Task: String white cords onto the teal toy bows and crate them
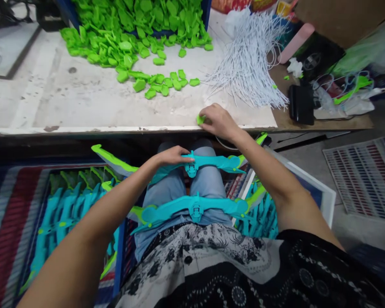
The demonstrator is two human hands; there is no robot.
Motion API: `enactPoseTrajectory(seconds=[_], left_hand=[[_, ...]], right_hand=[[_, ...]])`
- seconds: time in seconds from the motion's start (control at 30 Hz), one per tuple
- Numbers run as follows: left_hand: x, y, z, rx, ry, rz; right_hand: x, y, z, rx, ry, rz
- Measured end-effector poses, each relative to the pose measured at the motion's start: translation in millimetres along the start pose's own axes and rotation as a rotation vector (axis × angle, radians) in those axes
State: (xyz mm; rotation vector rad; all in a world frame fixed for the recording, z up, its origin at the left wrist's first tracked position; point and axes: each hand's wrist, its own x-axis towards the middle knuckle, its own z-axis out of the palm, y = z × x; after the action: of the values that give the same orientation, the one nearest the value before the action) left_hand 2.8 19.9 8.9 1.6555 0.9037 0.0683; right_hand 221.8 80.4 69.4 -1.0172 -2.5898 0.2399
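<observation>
My left hand (171, 156) is closed on a teal and green toy bow (211, 162) held over my lap, just below the table edge. A second teal bow (195, 208) lies across my thighs nearer my body. My right hand (218, 121) rests on the near edge of the white table (83, 102), its fingers pinched on a small green plastic piece (200, 119). More green pieces (154, 81) lie scattered on the table in front of a big heap (137, 21).
A bundle of white strings (250, 64) lies right of the green pieces. Bins of finished teal bows stand at my left (67, 205) and right (263, 209). A black object (300, 102), a pink tube and bags crowd the far right.
</observation>
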Motion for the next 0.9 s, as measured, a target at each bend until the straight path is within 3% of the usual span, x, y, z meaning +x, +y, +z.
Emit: enactPoseTrajectory(seconds=[0.17,0.3,0.5,0.63,0.77,0.83,0.9], left_hand=[[5.8,-9.5,1.2,-0.143,0.094,-0.136],[8.8,-11.1,3.3,-0.246,0.134,-0.182],[6.7,-11.5,2.4,-0.194,-0.007,-0.011],[8.0,-11.6,5.0,-0.123,-0.005,0.004],[9.3,-9.6,8.5,-0.056,0.017,0.004],[8.2,-8.5,9.0,-0.033,0.022,0.008],[6.3,-8.0,8.6,-0.031,0.013,0.013]], right_hand=[[-76.5,-70.9,36.2,-0.019,0.015,-0.108],[-109.3,-97.1,68.9,-0.069,0.004,-0.034],[-112.8,-102.1,84.8,-0.037,0.046,0.104],[-110.8,-108.3,88.3,0.067,0.134,0.372],[-99.7,-102.8,85.6,0.164,0.017,0.563],[-95.8,-98.2,83.1,0.166,-0.082,0.556],[-96.4,-95.9,81.7,0.166,-0.100,0.498]])
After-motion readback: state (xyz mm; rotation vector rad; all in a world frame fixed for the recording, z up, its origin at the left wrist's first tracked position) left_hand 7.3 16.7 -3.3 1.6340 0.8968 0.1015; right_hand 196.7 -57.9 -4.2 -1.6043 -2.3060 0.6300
